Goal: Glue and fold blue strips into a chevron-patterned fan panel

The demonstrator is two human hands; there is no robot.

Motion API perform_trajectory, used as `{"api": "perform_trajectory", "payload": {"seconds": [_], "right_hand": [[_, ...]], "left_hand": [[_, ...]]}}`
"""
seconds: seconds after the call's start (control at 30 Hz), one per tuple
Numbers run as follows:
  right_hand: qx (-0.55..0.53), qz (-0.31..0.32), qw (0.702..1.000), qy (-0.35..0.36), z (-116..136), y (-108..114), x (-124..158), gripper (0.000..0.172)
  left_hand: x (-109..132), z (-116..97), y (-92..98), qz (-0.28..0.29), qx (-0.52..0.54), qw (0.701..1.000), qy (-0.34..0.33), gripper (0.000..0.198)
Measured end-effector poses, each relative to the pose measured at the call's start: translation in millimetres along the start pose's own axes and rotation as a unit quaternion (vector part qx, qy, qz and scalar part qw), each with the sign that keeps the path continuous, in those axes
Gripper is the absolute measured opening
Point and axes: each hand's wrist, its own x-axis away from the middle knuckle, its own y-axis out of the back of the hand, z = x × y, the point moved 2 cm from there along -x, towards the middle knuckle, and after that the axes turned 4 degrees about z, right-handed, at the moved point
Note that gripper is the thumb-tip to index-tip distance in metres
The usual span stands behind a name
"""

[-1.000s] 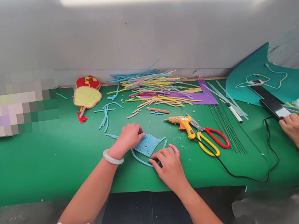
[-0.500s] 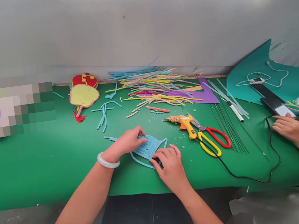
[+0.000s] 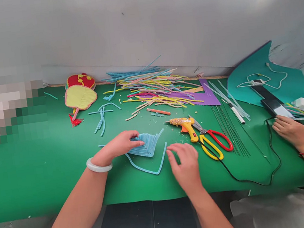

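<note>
My left hand [image 3: 125, 144], with a pale bangle at the wrist, grips the left part of a light blue panel [image 3: 148, 147] of pipe cleaners laid side by side in nested V-shaped rows. Thumb and fingers are closed on it. Below the panel, a bent blue pipe cleaner [image 3: 145, 170] curves apart from its lower edge. My right hand [image 3: 185, 162] hovers to the right, fingers loosely curled and apart, holding nothing. Its fingertips are close to the upturned end of that bent pipe cleaner.
A yellow glue gun [image 3: 188, 124] and scissors [image 3: 214, 141] lie to the right, with a black cord [image 3: 245, 182]. Behind is a heap of coloured pipe cleaners [image 3: 150, 82]. A finished yellow fan [image 3: 80, 97] lies back left. Another person's hands [image 3: 294, 130] work at far right.
My right hand has let go of the blue panel and moved right. The bent pipe cleaner now lies farther from the panel. My left hand keeps its hold.
</note>
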Motion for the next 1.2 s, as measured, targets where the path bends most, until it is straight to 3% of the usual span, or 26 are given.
{"api": "perform_trajectory", "payload": {"seconds": [0.07, 0.13, 0.2, 0.3, 0.5, 0.6, 0.7, 0.77, 0.83, 0.9, 0.97, 1.13, 1.2], "right_hand": [[0.068, 0.007, 0.996, -0.064, -26.7, 11.3, -18.6, 0.024], [0.158, 0.029, 0.973, -0.168, -56.9, 22.1, -38.1, 0.033], [0.210, 0.102, 0.942, -0.241, -82.2, 27.5, -54.3, 0.041], [0.150, 0.197, 0.924, -0.291, -103.6, 25.4, -68.8, 0.039], [0.071, 0.218, 0.921, -0.314, -110.0, 18.8, -80.7, 0.025], [0.021, 0.209, 0.921, -0.328, -107.1, 25.5, -87.4, 0.028], [-0.093, 0.159, 0.928, -0.324, -94.1, 37.1, -95.1, 0.044], [-0.275, 0.058, 0.908, -0.312, -79.7, 46.9, -98.3, 0.058], [-0.361, -0.017, 0.882, -0.303, -63.7, 56.7, -97.4, 0.056], [-0.424, -0.004, 0.851, -0.310, -47.6, 62.3, -92.5, 0.049], [-0.464, 0.052, 0.825, -0.318, -32.7, 64.5, -84.6, 0.048], [-0.465, 0.129, 0.826, -0.291, -4.9, 62.1, -61.6, 0.046], [-0.485, 0.127, 0.820, -0.276, 3.4, 59.0, -54.1, 0.043]], "left_hand": [[2.2, -0.6, 5.6, -0.021, 0.046, 0.999, 0.006, 0.042], [4.5, -2.0, 10.1, -0.047, 0.128, 0.991, 0.016, 0.044], [6.4, -3.6, 12.7, -0.066, 0.223, 0.972, 0.024, 0.046], [7.4, -4.5, 13.6, -0.081, 0.312, 0.946, 0.027, 0.048], [5.6, -2.2, 11.2, -0.091, 0.352, 0.932, 0.020, 0.047], [6.3, -3.1, 10.9, -0.089, 0.363, 0.928, 0.012, 0.047], [7.9, -5.1, 11.7, -0.091, 0.370, 0.925, 0.007, 0.047], [8.8, -6.4, 12.3, -0.092, 0.374, 0.923, 0.005, 0.047], [9.3, -7.4, 12.5, -0.091, 0.378, 0.921, 0.004, 0.047], [9.5, -8.2, 12.1, -0.089, 0.379, 0.921, 0.003, 0.048], [9.7, -8.9, 11.3, -0.086, 0.381, 0.920, 0.002, 0.049], [11.2, -11.2, 8.7, -0.058, 0.402, 0.914, -0.008, 0.047], [11.7, -11.2, 8.0, -0.047, 0.411, 0.910, -0.014, 0.045]]}}
